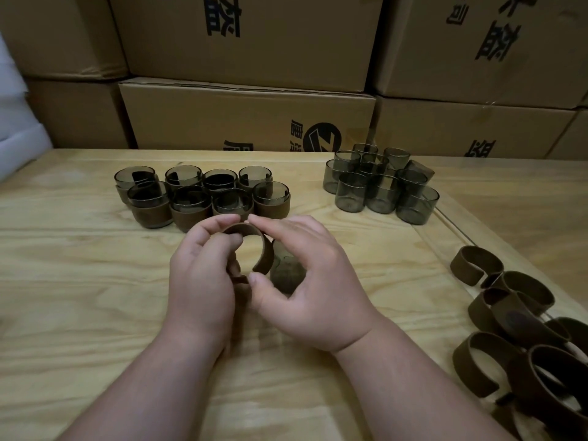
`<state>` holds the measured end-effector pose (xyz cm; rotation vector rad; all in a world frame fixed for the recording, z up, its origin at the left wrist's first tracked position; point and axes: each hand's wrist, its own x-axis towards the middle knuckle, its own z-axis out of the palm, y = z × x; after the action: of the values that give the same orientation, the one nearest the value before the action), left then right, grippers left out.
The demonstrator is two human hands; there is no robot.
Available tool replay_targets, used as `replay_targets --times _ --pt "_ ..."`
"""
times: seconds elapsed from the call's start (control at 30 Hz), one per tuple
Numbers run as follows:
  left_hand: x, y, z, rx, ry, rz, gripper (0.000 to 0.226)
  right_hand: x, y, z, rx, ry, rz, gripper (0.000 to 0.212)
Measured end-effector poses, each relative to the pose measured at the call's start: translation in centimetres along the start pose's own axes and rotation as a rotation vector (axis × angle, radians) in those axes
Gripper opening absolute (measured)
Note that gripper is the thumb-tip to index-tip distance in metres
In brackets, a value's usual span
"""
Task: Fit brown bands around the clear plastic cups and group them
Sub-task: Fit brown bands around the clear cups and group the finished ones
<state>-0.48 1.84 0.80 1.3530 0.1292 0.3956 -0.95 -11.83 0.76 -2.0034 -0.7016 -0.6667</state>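
Stacked cardboard boxes printed with black characters are seen along the far edge of a pale wooden table. At the middle of the table a brown band, curled into an open loop, is held up between both hands. The left hand is curled round the band's left side, with the thumb and fingertips pinching it. The right hand has its forefinger laid on the top of the band and its thumb pressed against the band's lower end, so the band is pinched on that side too. Behind the right hand's fingers a clear plastic cup is partly seen; whether it is gripped or only lying on the table cannot be told.

To the far left, a group of banded cups is set close together, touching one another. To the far right, a cluster of bare cups is gathered, one of them tipped on its side at the back. At the near right edge, a heap of loose bands is piled.
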Motion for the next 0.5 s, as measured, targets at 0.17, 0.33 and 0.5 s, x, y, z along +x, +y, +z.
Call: replay_targets --times 0.17,0.33,0.5 --pt "-0.4 0.0 0.5 0.002 -0.113 0.054 0.027 0.1 0.2 0.3 0.008 0.105 0.073 0.053" --pt "-0.7 -0.2 0.5 0.100 -0.191 0.114 0.048 0.1 0.9 0.0 0.035 0.225 0.213 0.048" --pt "-0.5 -0.3 0.4 0.116 -0.159 0.098 0.043 0.1 1.3 -0.2 0.050 0.224 0.298 0.047"
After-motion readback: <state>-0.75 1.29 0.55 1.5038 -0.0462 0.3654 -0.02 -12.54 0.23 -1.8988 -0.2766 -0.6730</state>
